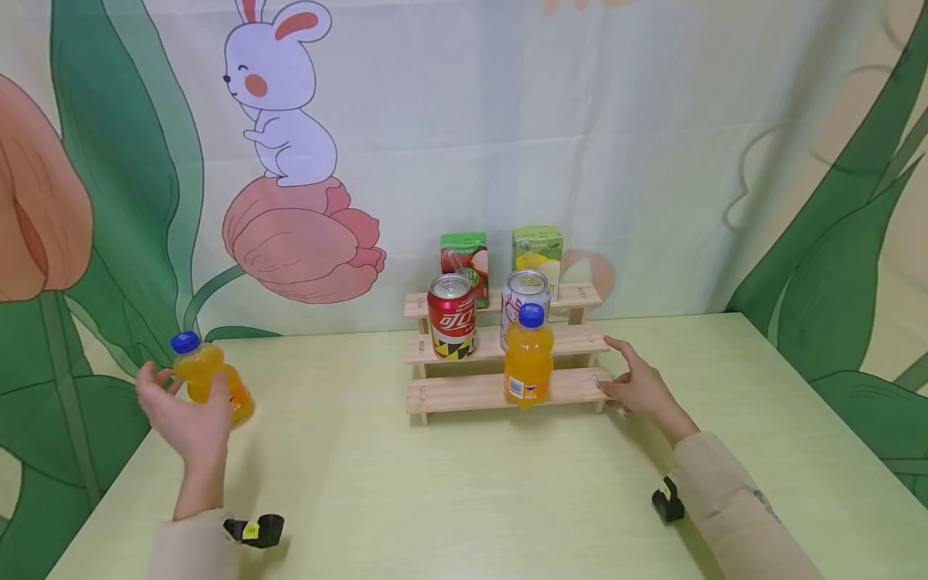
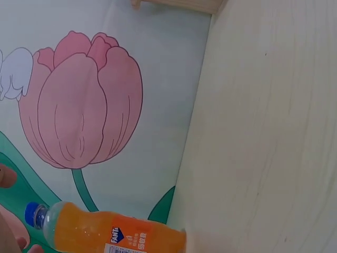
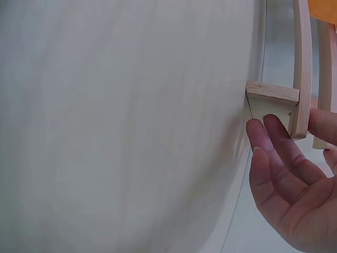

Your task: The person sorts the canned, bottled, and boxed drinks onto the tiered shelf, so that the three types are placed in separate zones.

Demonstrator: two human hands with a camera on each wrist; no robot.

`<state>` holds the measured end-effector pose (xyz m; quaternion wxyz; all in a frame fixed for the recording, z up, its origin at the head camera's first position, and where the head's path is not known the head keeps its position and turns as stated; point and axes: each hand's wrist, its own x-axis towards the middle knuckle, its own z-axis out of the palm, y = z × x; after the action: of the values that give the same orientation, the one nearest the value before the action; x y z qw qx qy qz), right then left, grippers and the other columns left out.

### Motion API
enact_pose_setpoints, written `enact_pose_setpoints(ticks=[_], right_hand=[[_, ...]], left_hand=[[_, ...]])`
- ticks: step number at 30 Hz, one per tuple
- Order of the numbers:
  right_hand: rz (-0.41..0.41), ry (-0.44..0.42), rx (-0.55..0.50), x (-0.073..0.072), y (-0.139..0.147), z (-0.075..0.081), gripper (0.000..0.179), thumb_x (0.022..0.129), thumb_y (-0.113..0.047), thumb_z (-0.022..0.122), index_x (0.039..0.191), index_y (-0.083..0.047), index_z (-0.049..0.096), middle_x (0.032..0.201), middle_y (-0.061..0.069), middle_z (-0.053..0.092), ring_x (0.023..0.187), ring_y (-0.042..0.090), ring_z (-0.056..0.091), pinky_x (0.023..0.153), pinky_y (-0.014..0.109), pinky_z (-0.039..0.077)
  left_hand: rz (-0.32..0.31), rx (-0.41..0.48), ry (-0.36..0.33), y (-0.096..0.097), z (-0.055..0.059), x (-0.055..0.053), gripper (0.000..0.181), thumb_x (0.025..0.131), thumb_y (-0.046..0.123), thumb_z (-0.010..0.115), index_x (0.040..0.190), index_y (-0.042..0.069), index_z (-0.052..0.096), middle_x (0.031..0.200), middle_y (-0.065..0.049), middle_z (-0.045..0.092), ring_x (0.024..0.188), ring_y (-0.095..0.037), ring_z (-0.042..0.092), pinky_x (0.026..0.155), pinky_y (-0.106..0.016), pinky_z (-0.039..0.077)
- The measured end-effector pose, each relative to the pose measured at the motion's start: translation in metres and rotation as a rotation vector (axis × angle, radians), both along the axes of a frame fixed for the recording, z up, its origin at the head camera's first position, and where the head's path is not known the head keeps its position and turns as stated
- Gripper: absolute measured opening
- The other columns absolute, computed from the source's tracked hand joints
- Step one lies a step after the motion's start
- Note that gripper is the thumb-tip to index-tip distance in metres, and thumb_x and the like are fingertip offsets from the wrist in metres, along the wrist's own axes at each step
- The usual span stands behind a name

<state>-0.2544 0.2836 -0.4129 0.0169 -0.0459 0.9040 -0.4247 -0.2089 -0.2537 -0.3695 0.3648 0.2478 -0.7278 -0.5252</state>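
At the left, an orange Fanta bottle (image 1: pixel 235 395) with a blue cap stands on the table. My left hand (image 1: pixel 190 415) is around its near side, thumb and fingers spread apart; in the left wrist view the fingertips (image 2: pixel 6 176) show beside the capped end. My right hand (image 1: pixel 641 391) holds the right end of a three-step wooden display rack (image 1: pixel 457 393), with the lowest board between its fingers. A second orange soda bottle (image 1: pixel 529 366) stands on that lowest step. In the right wrist view, fingers (image 3: pixel 284 145) reach under the board's end.
A red cola can (image 1: pixel 453 318) and a white-and-red can (image 1: pixel 511 310) stand on the middle step. Behind them on the top step are a red-and-green juice carton (image 1: pixel 464 243) and a green-yellow one (image 1: pixel 538 242). A printed cloth (image 1: pixel 435 121) hangs behind the table.
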Motion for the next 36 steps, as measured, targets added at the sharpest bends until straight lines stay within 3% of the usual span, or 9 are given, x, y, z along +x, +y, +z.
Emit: enact_pose_setpoints(ticks=[8,17,26,31,36], right_hand=[[0.001,0.005,-0.008,-0.001,0.0,0.0,0.073,0.086,-0.01,0.061,0.145,-0.013,0.018,0.075,0.013,0.065,0.063,0.027,0.065,0.047,0.035,0.047],[-0.001,0.0,-0.002,-0.002,0.001,-0.001,0.073,0.087,-0.01,0.06,0.145,-0.014,0.017,0.074,0.012,0.065,0.063,0.026,0.065,0.047,0.034,0.048],[-0.004,0.002,-0.008,0.0,0.0,0.0,0.073,0.087,-0.009,0.061,0.145,-0.012,0.017,0.073,0.013,0.065,0.064,0.028,0.065,0.047,0.036,0.048],[-0.001,0.0,-0.016,-0.001,0.0,0.0,0.073,0.087,-0.009,0.061,0.145,-0.012,0.017,0.073,0.013,0.065,0.064,0.028,0.065,0.047,0.036,0.048],[-0.003,-0.004,-0.018,-0.001,-0.001,0.0,0.073,0.087,-0.009,0.061,0.145,-0.013,0.017,0.073,0.012,0.065,0.064,0.027,0.065,0.047,0.036,0.047]], left_hand=[[0.005,0.078,-0.08,-0.013,-0.009,-0.011,0.073,0.086,0.031,0.06,0.142,0.023,0.015,0.138,-0.007,0.025,0.127,-0.023,0.03,0.104,-0.034,0.028],[-0.02,0.181,-0.106,-0.021,-0.015,-0.02,0.074,0.086,0.032,0.059,0.143,0.026,0.012,0.141,-0.006,0.023,0.129,-0.02,0.025,0.106,-0.033,0.025],[-0.147,0.17,-0.094,-0.03,-0.018,-0.03,0.078,0.087,0.028,0.06,0.144,0.035,0.006,0.147,-0.002,0.017,0.135,-0.019,0.018,0.109,-0.039,0.016],[-0.157,0.168,-0.104,-0.032,-0.023,-0.036,0.082,0.084,0.027,0.064,0.144,0.036,0.008,0.148,0.002,0.019,0.134,-0.018,0.02,0.11,-0.037,0.013],[-0.168,0.135,-0.166,-0.036,-0.028,-0.041,0.084,0.084,0.028,0.064,0.144,0.038,0.006,0.149,0.003,0.016,0.135,-0.02,0.017,0.11,-0.04,0.015]])
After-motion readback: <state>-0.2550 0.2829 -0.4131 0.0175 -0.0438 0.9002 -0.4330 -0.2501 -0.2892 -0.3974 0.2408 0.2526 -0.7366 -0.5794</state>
